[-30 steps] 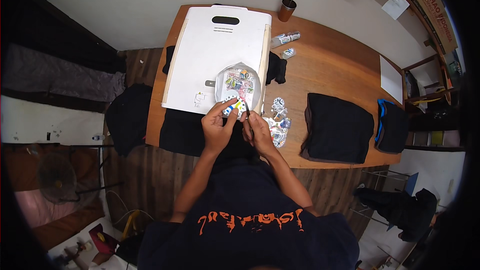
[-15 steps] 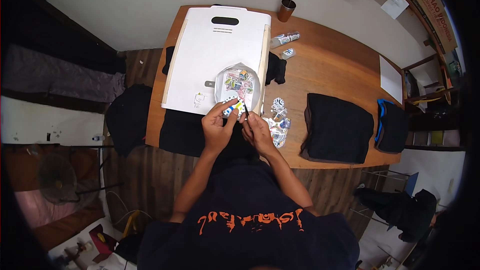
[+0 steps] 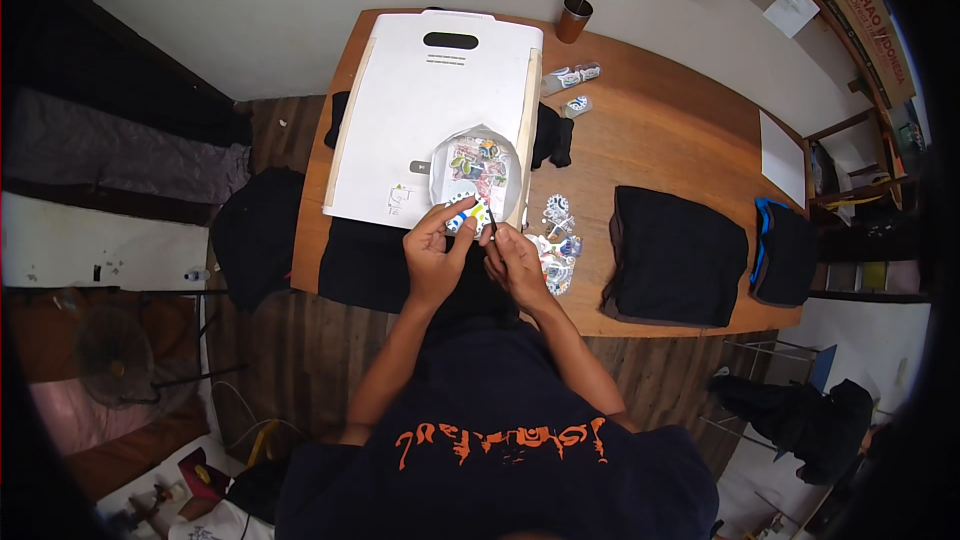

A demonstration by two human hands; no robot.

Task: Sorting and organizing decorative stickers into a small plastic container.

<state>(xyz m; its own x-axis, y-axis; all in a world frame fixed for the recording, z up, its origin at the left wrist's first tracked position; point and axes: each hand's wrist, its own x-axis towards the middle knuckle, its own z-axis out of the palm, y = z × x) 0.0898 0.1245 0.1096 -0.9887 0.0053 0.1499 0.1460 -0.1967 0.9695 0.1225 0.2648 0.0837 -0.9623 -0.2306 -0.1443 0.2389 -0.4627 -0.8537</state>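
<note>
One cup [image 3: 573, 22], one white board [image 3: 430, 110], two folded cloths [image 3: 678, 258] at right; left hand [image 3: 434, 258] pinches sticker [image 3: 468, 217], right hand [image 3: 518, 264] dark tool [image 3: 493, 223]

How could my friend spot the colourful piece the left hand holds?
Find the big white board on the wooden table. A pale round dish overlaps its lower right. The left hand pinches the piece near the dish's edge: white, blue and green, gripped, unlike those inside.

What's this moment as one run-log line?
left hand: holds printed cutout | right hand: holds dark tool beside it | dish on white board: more cutouts inside
</note>
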